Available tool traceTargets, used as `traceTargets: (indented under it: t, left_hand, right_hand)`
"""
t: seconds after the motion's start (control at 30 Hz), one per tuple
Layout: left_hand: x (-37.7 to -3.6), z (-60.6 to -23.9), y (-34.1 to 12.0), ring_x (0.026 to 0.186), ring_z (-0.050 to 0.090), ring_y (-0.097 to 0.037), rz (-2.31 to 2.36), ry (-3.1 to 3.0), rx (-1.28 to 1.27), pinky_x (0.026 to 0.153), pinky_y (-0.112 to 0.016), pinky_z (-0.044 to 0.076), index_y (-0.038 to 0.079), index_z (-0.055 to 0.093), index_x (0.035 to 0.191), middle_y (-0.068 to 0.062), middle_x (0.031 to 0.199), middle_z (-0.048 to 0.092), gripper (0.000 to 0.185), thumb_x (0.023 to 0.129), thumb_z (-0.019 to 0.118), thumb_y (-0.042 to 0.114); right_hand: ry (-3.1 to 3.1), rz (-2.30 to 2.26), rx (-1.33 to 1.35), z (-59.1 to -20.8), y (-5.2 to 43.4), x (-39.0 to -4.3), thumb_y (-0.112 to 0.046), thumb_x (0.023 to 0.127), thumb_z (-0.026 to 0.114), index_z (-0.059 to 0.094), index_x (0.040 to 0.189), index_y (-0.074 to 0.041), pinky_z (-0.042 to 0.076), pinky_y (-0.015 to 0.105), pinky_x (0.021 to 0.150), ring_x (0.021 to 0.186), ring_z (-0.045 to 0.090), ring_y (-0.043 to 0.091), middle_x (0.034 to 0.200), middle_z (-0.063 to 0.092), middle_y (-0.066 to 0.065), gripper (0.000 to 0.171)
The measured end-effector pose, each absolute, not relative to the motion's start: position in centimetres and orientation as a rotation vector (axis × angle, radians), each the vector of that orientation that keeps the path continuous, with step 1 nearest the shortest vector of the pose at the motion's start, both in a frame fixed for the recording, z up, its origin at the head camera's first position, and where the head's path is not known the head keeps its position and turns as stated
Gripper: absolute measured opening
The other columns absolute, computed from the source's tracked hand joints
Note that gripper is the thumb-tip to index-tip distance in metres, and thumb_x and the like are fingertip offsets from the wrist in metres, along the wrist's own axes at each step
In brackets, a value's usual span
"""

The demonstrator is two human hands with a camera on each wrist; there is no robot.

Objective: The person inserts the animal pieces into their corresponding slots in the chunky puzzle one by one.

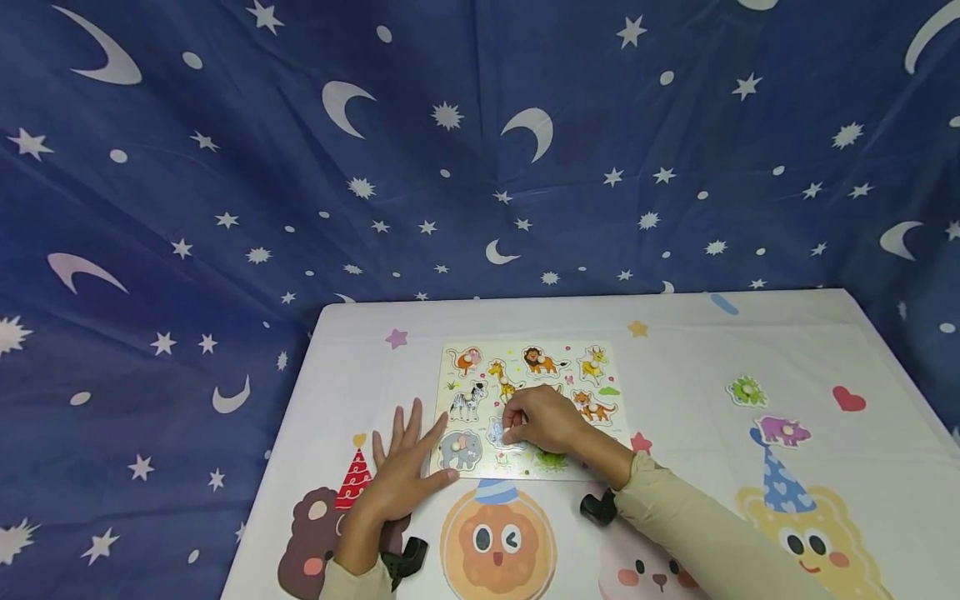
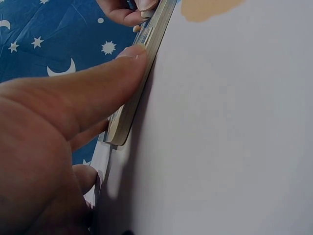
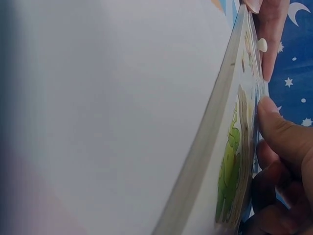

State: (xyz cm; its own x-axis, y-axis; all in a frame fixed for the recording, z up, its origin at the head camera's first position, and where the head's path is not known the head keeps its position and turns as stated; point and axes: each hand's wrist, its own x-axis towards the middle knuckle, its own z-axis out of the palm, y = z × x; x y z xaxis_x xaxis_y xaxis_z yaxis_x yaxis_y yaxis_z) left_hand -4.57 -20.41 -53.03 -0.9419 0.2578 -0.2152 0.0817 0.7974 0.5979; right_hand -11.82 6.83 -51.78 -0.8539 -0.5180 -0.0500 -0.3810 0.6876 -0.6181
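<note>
- I see the puzzle board (image 1: 528,408) lying flat on the white tablecloth (image 1: 675,350), near the middle of the table and toward the near side.
- On the board, my right hand (image 1: 542,419) curls its fingers over a pale blue piece (image 1: 497,433) in the bottom row; the thumb and fingertips seem to pinch it, though I cannot tell how firmly.
- In the right wrist view the thumb (image 3: 279,129) presses against the board's face, just beside a green printed patch (image 3: 229,171).
- My left hand (image 1: 401,471) lies flat on the cloth with fingers straight and spread, holding nothing; its thumb touches the board's left edge by the elephant piece (image 1: 460,450).
- The left wrist view shows that thumb (image 2: 105,85) against the board's edge.
- Zebra (image 1: 467,401), lion (image 1: 542,360) and other animal pieces sit in the board.
- Two loose pieces, green (image 1: 746,390) and purple (image 1: 783,431), lie well apart on the right of the cloth.
- A dark blue star-and-moon drape (image 1: 225,167) hangs behind.
</note>
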Motion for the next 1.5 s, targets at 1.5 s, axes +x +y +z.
traceTargets:
  t: [1.5]
  left_hand:
    - [-4.5,-53.0,-20.5,0.157,-0.017,-0.043,0.889,2.706,0.284,0.114,-0.073,-0.020,0.025,0.032,0.161,-0.014,0.172,-0.006,0.084,0.091,0.072,0.045]
  right_hand:
    - [3.078,-1.022,-0.133,-48.0,31.2,-10.5,-0.035,0.091,0.078,0.079,0.103,-0.017,0.045,0.023,0.060,0.082,0.052,-0.002,0.098,0.075,0.004,0.022]
